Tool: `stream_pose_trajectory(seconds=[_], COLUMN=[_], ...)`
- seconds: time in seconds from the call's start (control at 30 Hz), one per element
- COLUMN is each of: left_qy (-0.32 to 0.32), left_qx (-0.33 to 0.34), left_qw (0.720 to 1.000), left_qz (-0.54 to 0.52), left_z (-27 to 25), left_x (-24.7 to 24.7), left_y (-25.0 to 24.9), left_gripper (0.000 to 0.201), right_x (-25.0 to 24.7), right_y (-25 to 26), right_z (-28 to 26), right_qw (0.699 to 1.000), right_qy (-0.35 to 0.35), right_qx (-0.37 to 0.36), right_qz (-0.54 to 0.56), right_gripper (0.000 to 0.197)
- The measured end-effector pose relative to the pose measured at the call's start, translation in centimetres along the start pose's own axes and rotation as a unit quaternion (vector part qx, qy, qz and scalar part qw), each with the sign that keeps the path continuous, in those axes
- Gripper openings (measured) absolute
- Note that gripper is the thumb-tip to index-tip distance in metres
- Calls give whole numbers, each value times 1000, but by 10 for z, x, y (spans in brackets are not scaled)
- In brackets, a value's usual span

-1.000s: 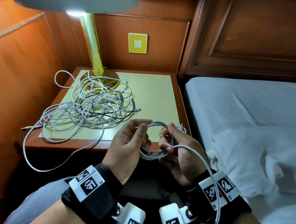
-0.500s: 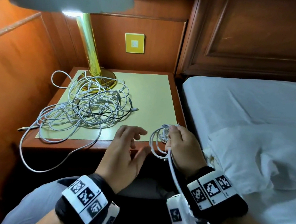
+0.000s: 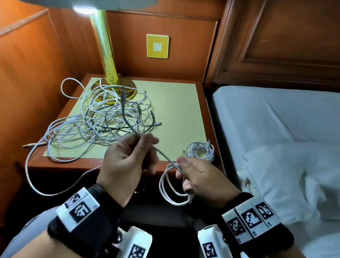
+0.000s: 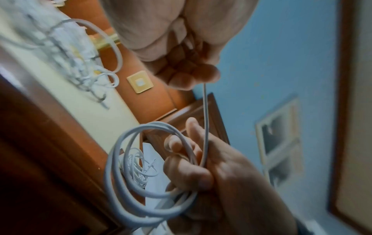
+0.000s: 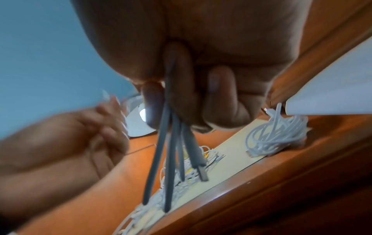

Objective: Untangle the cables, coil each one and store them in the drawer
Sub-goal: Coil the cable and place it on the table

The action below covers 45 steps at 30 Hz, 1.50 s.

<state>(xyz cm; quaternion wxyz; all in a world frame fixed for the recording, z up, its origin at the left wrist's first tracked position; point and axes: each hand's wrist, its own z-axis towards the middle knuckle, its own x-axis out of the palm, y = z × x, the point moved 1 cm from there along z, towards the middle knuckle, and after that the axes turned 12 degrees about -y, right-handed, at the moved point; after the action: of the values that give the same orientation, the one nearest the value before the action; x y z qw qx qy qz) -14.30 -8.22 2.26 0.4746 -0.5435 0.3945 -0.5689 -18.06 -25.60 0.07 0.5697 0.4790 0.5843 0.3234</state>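
New cable (image 3: 164,156) now between both hands' fingers (image 3: 145,142)

Held cable: thin white cable (image 3: 162,154), a taut stretch running between the two hands, several loose loops (image 3: 170,190) gathered at the right hand in front of the worktop edge
Tangled pile: heap of white cables with one black strand (image 3: 99,119), knotted, on the worktop's left half, one loop drooping over the front edge
Coiled cable: small neat white bundle (image 3: 200,151) lying flat at the worktop's front right corner
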Motion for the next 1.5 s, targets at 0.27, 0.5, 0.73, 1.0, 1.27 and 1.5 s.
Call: stream_pose_trajectory(seconds=[0.27, 0.5, 0.73, 1.0, 1.27, 1.5], left_qy=[-43, -87, 51, 185, 137, 89], left_qx=[-178, -160, 299, 193, 45, 66], left_qw=[982, 979, 896, 921, 985, 981], left_qz=[-37, -86, 323, 282, 100, 156], left_z=[9, 8, 6, -2, -4, 0], left_x=[-9, -5, -13, -8, 3, 5], left_y=[5, -2, 13, 17, 14, 15], left_gripper=[15, 44, 16, 34, 16, 26], right_x=[-6, -4, -3, -7, -6, 1], right_y=[23, 18, 15, 17, 18, 6], right_z=[-13, -14, -12, -12, -9, -2], right_qw=[985, 987, 988, 986, 979, 984], right_qy=[60, 83, 77, 23, -26, -60], right_qx=[-10, -52, -63, -48, -46, -49], right_qz=[160, 124, 116, 155, 198, 159], right_gripper=[39, 42, 46, 45, 32, 32])
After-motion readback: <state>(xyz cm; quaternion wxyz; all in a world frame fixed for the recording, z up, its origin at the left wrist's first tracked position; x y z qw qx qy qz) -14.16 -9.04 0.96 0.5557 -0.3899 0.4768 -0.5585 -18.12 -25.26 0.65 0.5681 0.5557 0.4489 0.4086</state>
